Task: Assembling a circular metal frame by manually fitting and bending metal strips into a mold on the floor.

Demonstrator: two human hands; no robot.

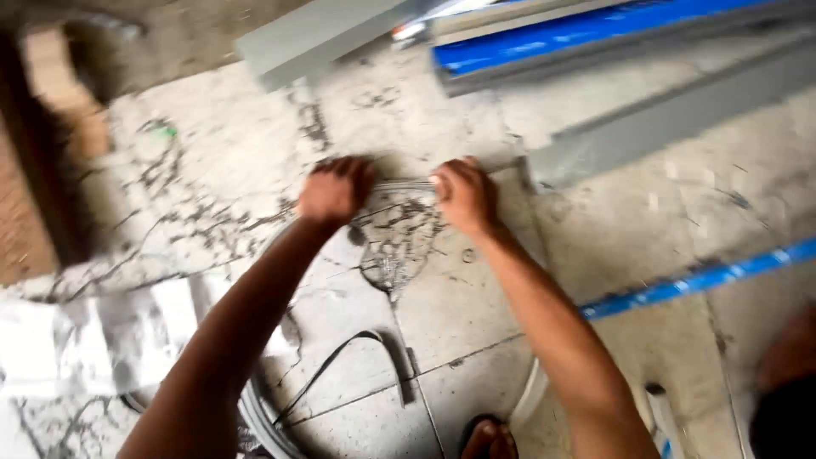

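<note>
Two bare hands meet near the middle of the head view, over a stained, cracked pale concrete floor [646,255] that fills most of the frame. Long grey metal channel sections with blue film strips [595,38] lie across the top, running from upper right down toward the left, well beyond the hands. A crumpled grey-white sheet [93,340] lies at the lower left beside the left forearm. Between the hands runs a thin grey wire bent into a loop [398,223]: its top arc spans left to right from one fist to the other, and the rest of the loop hangs back toward the person, narrowing to a point. The left hand [336,191] is curled into a fist at the loop's left end, the right hand [463,195] likewise at the right end; each grip appears closed on the wire, and both sit equally near it. Motion blur softens everything, so the fingers' exact hold is hard to make out. A dark curved strip [357,361] and a bare foot [491,440] below are partly cut off.
</note>
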